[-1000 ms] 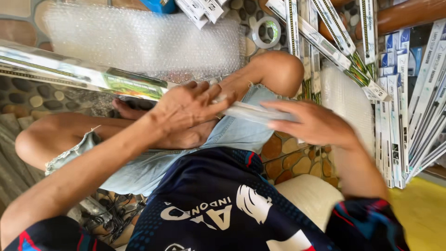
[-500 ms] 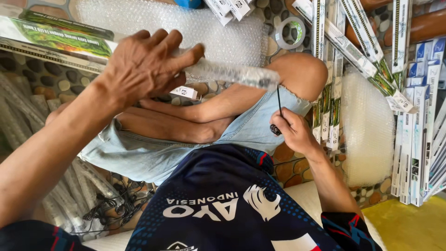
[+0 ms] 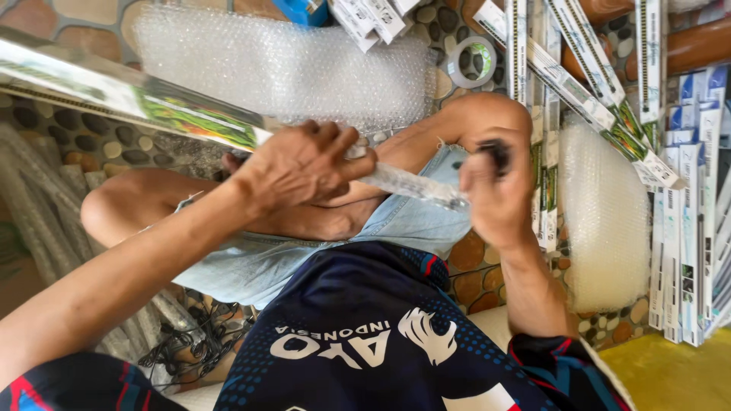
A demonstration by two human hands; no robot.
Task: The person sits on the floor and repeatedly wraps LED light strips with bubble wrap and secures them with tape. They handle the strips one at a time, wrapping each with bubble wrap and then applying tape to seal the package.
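Left hand clamped round long box, now lowered across lap; right hand, raised from knee, gripping small dark tool at wrapped box end; bubble wrap, tape roll on floor beyond.

Bubble wrap sheet lying flat on the pebble floor, top centre. Clear tape roll sitting just right of it, on the pebbles. A 2nd bubble wrap piece, rolled up, lying at right betw. two lots of long narrow boxes: some fanning out diagonally above it, others w/ blue-white print stacking side by side along the right edge. Small white boxes poking in at top, next to a blue item. Black cable tangle lying bottom left. Yellow mat showing at bottom right corner.
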